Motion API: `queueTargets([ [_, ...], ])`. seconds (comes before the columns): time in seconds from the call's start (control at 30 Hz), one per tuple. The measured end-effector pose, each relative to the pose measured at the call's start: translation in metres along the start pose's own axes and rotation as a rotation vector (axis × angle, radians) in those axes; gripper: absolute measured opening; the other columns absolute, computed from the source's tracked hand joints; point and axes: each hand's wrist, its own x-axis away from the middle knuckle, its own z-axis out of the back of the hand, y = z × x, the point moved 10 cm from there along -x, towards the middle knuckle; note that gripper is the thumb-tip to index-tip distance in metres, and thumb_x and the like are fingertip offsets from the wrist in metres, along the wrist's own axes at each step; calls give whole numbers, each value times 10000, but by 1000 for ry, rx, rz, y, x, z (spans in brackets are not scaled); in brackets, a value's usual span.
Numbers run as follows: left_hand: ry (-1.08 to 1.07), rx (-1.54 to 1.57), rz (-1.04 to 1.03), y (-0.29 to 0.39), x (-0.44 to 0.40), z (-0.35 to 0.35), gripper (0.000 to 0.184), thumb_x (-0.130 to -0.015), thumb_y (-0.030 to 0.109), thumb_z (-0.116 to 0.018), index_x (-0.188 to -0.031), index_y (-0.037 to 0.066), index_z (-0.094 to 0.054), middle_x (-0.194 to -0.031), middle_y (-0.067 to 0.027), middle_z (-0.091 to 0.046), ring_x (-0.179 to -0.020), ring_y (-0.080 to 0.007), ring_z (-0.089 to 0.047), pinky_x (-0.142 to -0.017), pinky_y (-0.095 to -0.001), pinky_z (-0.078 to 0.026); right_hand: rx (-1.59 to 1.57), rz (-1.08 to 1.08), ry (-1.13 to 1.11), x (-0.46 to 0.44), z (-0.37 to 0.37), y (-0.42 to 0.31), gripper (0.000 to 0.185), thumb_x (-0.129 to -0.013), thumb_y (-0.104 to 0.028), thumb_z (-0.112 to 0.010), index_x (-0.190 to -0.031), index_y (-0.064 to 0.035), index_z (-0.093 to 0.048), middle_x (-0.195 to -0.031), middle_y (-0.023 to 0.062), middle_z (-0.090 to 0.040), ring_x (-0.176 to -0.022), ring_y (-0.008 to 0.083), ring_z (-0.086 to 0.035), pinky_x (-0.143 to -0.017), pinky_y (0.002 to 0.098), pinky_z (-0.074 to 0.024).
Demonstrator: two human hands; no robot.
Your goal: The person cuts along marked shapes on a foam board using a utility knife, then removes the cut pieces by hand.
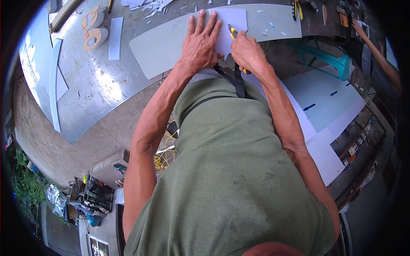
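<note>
My left hand (200,42) lies flat with its fingers apart, pressing on a white sheet (237,16). The sheet rests on a long pale grey board (160,49) near the table's edge. In my right hand (250,53) is a yellow and black utility knife (232,31), its front end pointing down at the sheet beside my left fingers. The knife's rear end shows below my fist. Faint lines run on the sheet near the knife; whether the blade touches it I cannot tell.
White scraps (149,5) litter the metal table (109,85). Two sandal-shaped pieces (95,38), a white strip (115,38) and a long curved strip (55,85) lie leftward. Yellow-handled tools (297,10) sit at right. A teal stool (341,66) and large sheets (329,153) stand below; another person's arm (378,53) shows far right.
</note>
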Motion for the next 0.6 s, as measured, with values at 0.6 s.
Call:
queueTargets([
  [0.6, 169, 103, 74, 11, 8, 6, 1069, -707, 515, -855, -1523, -18, -416, -1635, -222, -322, -1551, -445, -169, -1253, -571, -134, 14, -89, -127, 2, 20, -1, 300, -941, -171, -507, -1020, 103, -599, -818, 332, -690, -785, 415, -742, -686, 504, -591],
])
